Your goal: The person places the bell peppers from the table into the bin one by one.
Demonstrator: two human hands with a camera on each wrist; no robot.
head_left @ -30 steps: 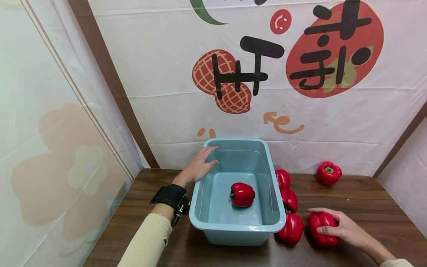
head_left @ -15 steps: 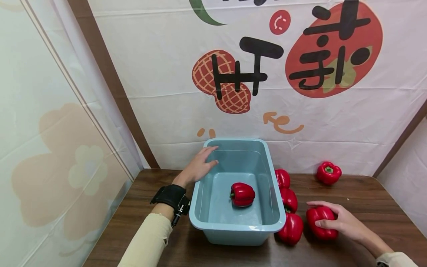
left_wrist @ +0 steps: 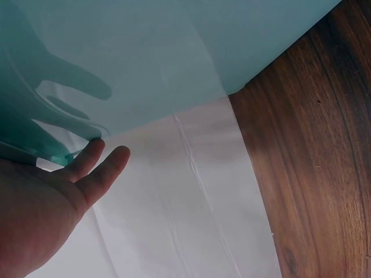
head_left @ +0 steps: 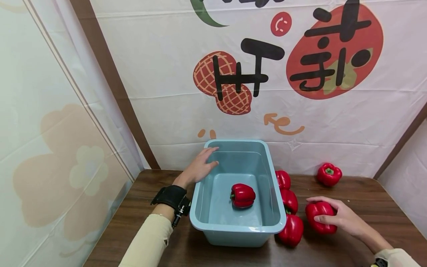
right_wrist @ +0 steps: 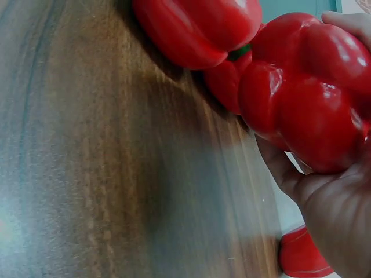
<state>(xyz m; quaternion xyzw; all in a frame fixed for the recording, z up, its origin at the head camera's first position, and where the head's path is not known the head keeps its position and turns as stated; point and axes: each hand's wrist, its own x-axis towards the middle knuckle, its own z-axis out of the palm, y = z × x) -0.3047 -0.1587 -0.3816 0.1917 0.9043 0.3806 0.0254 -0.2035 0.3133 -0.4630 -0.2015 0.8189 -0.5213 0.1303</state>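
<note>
A light blue plastic basin stands on the table, with one red bell pepper lying on its side inside. My left hand rests at the basin's left rim, fingers extended; the left wrist view shows two straight fingers against the basin wall. To the right of the basin, my right hand grips another red bell pepper between thumb and fingers. That pepper's lobed end fills much of the right wrist view, and it looks slightly raised off the wood.
Several red bell peppers line the basin's right side. One more bell pepper stands at the table's back right, stem showing. The dark wooden table ends against a printed white cloth backdrop.
My right hand has moved a little up and away from the table's front, bringing the gripped bell pepper along. My left hand and the basin have stayed in place.
</note>
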